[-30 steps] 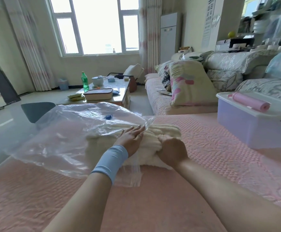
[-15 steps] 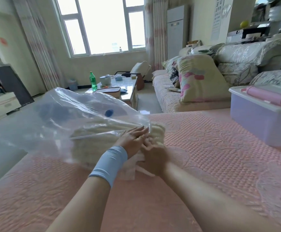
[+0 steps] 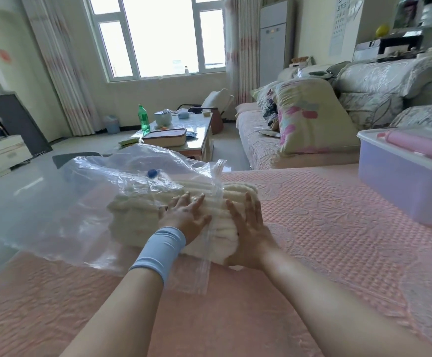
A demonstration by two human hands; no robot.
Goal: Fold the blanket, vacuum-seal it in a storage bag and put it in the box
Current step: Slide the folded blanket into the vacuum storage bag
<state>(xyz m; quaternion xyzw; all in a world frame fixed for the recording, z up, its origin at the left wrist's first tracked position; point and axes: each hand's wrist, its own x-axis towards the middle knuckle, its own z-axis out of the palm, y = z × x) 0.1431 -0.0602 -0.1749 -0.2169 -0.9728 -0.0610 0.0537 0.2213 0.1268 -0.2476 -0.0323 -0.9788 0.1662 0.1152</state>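
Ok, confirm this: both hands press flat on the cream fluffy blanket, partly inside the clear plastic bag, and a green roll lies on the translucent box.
The head view shows the roll on the translucent box is pink, not green. The left hand and right hand press flat on the cream fluffy blanket, partly inside the clear plastic bag.

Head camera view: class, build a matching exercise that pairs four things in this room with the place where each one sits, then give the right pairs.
Things
1. cream fluffy folded blanket
2. pink roll
3. green plastic bottle
4. translucent lidded plastic box

Places
A. on the low coffee table
B. on the pink quilted cover, far right
C. partly inside the clear plastic storage bag
D. on top of the box's lid

Pairs: 1-C, 2-D, 3-A, 4-B
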